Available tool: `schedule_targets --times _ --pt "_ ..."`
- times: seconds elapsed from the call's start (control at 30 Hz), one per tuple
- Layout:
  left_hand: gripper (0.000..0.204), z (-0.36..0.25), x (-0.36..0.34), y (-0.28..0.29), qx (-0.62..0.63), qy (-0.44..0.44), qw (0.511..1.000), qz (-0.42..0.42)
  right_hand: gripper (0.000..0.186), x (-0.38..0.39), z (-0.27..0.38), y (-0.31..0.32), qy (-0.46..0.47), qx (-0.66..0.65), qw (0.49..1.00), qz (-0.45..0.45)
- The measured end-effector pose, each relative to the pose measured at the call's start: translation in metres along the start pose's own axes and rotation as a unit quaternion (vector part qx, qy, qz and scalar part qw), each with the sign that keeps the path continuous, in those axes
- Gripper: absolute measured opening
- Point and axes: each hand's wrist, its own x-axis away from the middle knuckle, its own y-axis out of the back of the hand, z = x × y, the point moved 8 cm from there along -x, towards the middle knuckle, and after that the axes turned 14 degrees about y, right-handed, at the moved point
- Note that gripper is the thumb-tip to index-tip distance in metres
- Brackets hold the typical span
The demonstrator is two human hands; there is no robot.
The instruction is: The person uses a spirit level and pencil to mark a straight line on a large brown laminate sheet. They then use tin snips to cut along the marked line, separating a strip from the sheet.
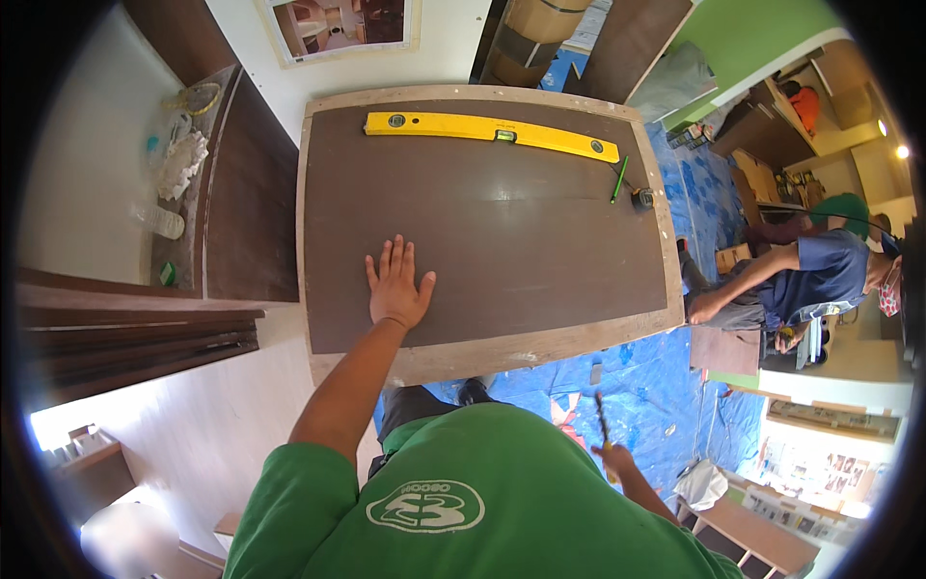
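Flatly spread, the left hand rests on the brown panel; the right hand clasps a slim tool.

Left hand on board, yellow level

The brown-topped, wood-edged worktable bears a yellow spirit level along its far side, a green pencil, a tape measure and the palm-down left hand.
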Motion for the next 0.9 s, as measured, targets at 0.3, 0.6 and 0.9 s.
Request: schedule_targets --times 0.3,0.6,0.9 --pt "0.079 0.012 -0.001 -0.004 0.108 -0.055 0.993 -0.004 0.081 0.16 -0.017 -0.206 -0.172 -0.232 0.949 0.123" --pt "0.042 0.025 0.022 0.041 0.238 -0.174 0.956 -0.004 0.077 0.215 0.071 -0.281 -0.175 -0.417 0.891 0.044" --pt "0.036 0.015 0.257 0.04 0.309 -0.124 0.711 0.619 0.081 0.225 0.045 -0.42 -0.176 -0.466 0.863 0.086"
